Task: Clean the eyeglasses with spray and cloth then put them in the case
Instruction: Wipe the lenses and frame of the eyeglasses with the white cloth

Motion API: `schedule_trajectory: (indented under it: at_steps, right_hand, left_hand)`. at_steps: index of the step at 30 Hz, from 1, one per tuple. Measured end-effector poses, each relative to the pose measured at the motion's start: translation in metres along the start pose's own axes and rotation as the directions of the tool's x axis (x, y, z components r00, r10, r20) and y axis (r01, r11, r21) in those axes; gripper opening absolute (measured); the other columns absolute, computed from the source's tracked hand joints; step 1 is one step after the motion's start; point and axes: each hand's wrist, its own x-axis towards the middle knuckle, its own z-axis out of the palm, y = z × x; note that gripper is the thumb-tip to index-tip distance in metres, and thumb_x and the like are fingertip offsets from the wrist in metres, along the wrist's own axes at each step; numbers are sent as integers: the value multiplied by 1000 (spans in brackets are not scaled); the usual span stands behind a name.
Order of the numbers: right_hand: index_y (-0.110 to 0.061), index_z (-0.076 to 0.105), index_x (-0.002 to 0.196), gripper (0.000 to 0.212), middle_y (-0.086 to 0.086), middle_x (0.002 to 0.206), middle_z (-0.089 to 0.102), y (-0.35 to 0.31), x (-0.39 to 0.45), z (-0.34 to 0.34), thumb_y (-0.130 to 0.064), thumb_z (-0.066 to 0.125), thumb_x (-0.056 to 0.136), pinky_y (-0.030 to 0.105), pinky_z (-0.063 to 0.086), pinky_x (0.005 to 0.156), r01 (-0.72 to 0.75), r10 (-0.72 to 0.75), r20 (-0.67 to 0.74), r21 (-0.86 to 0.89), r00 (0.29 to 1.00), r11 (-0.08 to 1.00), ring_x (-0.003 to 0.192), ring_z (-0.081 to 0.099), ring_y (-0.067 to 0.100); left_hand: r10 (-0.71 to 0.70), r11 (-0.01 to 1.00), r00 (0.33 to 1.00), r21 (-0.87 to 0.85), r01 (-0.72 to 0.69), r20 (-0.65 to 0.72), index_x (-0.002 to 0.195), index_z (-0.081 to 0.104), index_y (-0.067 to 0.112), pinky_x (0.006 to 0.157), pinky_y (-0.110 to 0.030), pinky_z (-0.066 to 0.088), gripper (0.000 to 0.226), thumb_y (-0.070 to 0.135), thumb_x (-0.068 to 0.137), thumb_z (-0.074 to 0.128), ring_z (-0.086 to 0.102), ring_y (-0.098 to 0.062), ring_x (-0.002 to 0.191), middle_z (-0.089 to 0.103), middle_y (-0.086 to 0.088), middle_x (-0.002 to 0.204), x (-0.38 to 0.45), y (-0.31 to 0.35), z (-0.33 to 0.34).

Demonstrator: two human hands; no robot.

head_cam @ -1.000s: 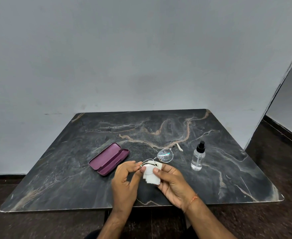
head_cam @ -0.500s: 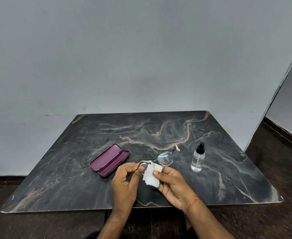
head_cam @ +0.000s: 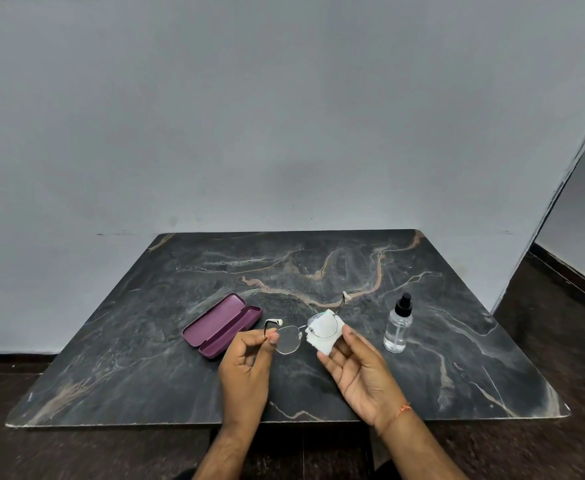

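Observation:
Thin metal-framed eyeglasses hang above the table's front middle. My left hand pinches them at the left hinge between thumb and forefinger. A white folded cloth lies behind the right lens, resting on the fingertips of my right hand, whose palm faces up with fingers loosely spread. The purple case lies open on the table, left of the glasses. A clear spray bottle with a black top stands upright to the right of my right hand.
The dark marble table stands against a grey wall. Its front edge runs just below my wrists. Dark floor shows to the right, beside a wall corner.
My hands have moved apart. The cloth shifted from the left lens to the right lens, and the left lens is now uncovered. My right hand has opened up under the cloth.

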Motion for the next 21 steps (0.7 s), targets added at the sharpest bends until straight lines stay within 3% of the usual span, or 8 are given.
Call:
schedule_trajectory:
  at_steps: [3,8,12,18,21]
  right_hand:
    - [0,68,135,44,26,134,72,2,0,-2,-12,73,93,40,67,79,44,-44,-24,16,999,999,115,77,35]
    - [-3,75,127,33,25,135,72,1,0,-5,-12,70,95,41,67,82,26,-26,17,33,1000,999,120,75,36]
    - [-3,73,130,36,26,137,70,-1,-3,-6,-20,68,99,44,66,85,-36,34,51,39,998,999,124,72,38]
    - [10,66,129,46,32,124,74,2,-1,-3,-13,72,90,38,68,71,24,-24,-21,-27,999,999,103,81,35]
    - [9,67,127,44,32,122,75,5,1,-2,-11,74,88,36,67,71,79,-82,-50,-57,995,995,102,81,34]
  left_hand:
    - [1,1000,1000,-10,0,23,99,82,17,87,-10,57,10,25,93,80,80,-1,102,86,4,105,0,0,0]
    - [-4,999,998,-38,7,60,96,83,28,89,-13,59,5,26,91,82,82,-7,104,86,0,106,0,0,1]
    - [7,1000,995,-30,-4,104,96,84,32,91,-17,61,7,29,90,83,83,-11,106,86,-1,106,-1,-1,1]
    - [30,999,999,-18,-29,43,94,83,33,85,-12,59,14,20,92,81,80,-2,93,85,3,100,0,1,-1]
    - [40,999,999,5,-40,22,92,82,39,84,-12,60,18,21,91,81,80,-1,91,85,6,100,-1,2,0]
